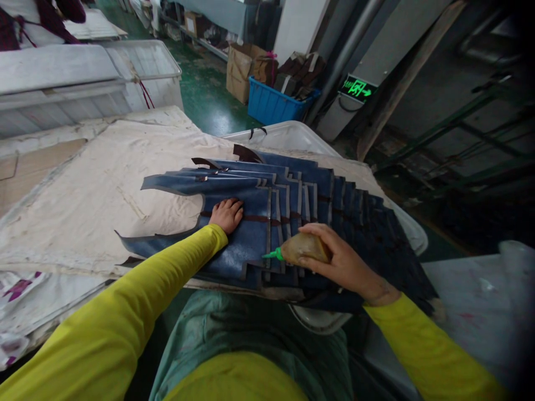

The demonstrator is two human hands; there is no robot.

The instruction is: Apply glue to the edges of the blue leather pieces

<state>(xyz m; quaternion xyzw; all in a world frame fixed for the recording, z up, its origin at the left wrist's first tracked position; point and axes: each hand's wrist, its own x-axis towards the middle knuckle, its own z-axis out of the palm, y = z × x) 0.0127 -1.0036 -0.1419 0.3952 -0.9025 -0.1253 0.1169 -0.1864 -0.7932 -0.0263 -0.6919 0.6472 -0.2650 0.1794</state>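
Observation:
Blue leather-like pieces (238, 245) with grey edges lie overlapped in a staggered row, fanning out to the right. My left hand (227, 215) rests flat on the top piece, near its dark brown strip, holding nothing. In my right hand (330, 256) is a brownish glue bottle (304, 249), tipped sideways. Its green nozzle (273, 254) points left, at the grey edge of the top piece; whether the tip touches it I cannot tell. Dark curled strips (248, 153) stick out at the back of the row.
A cream cloth (112, 167) covers the work surface under the pieces. White bins stand behind it, one at the back left (146, 61). Farther back are a blue crate (267, 102) and a cardboard box (239, 75). At the top left, part of a person (45, 19) shows.

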